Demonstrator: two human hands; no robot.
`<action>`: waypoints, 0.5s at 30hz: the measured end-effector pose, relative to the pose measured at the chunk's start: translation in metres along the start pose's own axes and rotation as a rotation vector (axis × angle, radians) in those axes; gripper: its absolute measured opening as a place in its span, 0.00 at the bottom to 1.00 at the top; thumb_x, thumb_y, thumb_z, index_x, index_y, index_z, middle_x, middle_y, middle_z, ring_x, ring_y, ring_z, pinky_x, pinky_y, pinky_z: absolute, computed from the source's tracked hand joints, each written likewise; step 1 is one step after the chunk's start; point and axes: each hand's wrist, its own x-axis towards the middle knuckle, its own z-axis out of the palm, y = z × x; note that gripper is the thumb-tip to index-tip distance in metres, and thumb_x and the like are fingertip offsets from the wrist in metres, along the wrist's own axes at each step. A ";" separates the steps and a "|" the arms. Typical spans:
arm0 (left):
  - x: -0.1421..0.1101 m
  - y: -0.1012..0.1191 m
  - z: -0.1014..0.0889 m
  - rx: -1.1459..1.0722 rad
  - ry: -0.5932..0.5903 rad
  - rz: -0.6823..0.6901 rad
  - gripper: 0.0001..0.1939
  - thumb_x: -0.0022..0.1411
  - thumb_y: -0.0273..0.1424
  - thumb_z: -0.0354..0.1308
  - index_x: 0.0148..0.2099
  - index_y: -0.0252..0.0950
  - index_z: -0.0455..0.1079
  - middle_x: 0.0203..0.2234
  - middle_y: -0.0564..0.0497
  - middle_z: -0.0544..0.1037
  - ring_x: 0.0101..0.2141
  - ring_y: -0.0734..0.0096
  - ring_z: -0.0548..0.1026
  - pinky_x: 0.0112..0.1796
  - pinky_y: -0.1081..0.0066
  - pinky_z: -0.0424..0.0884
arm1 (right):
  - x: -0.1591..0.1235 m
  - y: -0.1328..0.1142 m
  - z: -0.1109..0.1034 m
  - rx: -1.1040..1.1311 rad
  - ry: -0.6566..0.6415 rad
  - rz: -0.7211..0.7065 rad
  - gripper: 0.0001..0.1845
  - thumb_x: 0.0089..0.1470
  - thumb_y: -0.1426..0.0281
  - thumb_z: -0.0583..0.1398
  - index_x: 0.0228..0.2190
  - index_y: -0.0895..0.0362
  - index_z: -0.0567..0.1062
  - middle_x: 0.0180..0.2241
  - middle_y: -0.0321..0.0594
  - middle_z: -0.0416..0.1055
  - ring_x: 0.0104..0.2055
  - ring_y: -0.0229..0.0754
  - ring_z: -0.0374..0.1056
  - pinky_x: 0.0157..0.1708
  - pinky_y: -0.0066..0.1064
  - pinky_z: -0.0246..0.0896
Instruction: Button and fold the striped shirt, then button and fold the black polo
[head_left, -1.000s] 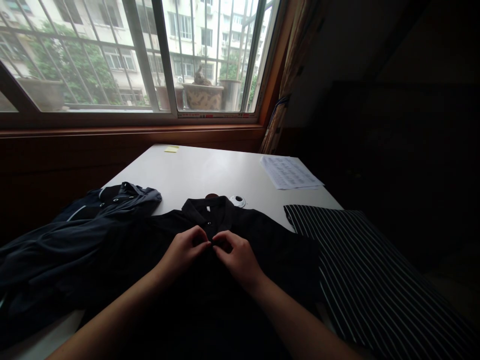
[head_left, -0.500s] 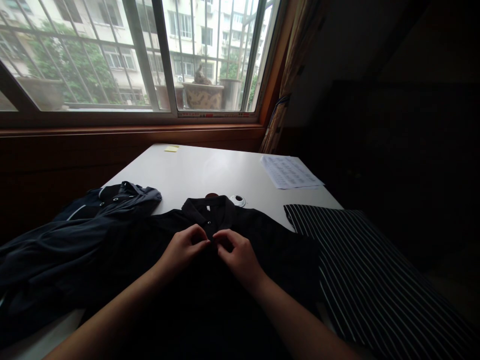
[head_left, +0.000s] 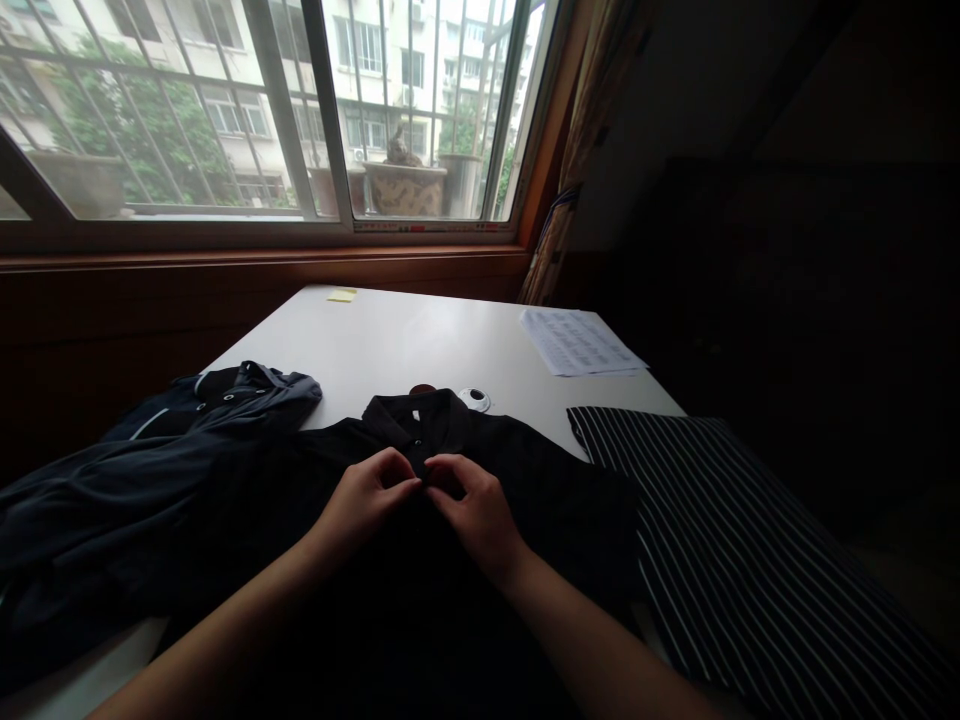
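A black polo shirt [head_left: 517,460] lies spread on the white table [head_left: 420,335], its collar toward the window. One small button shows on the placket, just below the collar opening. My left hand [head_left: 371,490] pinches the placket from the left, thumb and forefinger together. From the right, my right hand [head_left: 476,510] pinches the same spot, and the fingertips of both hands nearly meet. Whatever lies right between the fingertips is too dark and small to make out.
To the left lies a crumpled dark blue shirt [head_left: 247,420] with buttons. A black-and-white striped garment [head_left: 705,500] hangs over the right side. Printed papers [head_left: 581,342], a yellow sticky note [head_left: 343,296] and a white round object [head_left: 475,400] rest farther back, below the window.
My right hand has shifted slightly left and up, bringing its fingertips closer to the left hand's at the placket. The shirt stays in place.
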 end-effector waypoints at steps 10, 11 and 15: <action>0.000 -0.003 0.002 0.032 -0.041 0.061 0.09 0.62 0.37 0.59 0.37 0.37 0.73 0.32 0.51 0.79 0.35 0.64 0.76 0.36 0.70 0.69 | 0.001 0.001 -0.001 0.043 -0.026 0.009 0.16 0.52 0.76 0.64 0.44 0.52 0.77 0.39 0.36 0.78 0.40 0.41 0.76 0.46 0.34 0.71; 0.000 -0.002 0.002 0.031 -0.041 0.060 0.09 0.62 0.38 0.59 0.38 0.37 0.73 0.32 0.51 0.79 0.35 0.64 0.76 0.36 0.70 0.69 | 0.001 0.002 -0.001 0.048 -0.034 0.010 0.16 0.53 0.76 0.64 0.44 0.51 0.77 0.39 0.36 0.79 0.41 0.41 0.76 0.46 0.34 0.71; 0.000 -0.001 0.002 0.019 -0.055 0.046 0.11 0.62 0.39 0.60 0.39 0.37 0.72 0.33 0.50 0.79 0.35 0.63 0.77 0.36 0.69 0.69 | 0.001 0.006 0.001 0.059 -0.053 0.002 0.17 0.53 0.75 0.64 0.45 0.51 0.76 0.40 0.36 0.78 0.41 0.40 0.76 0.46 0.34 0.71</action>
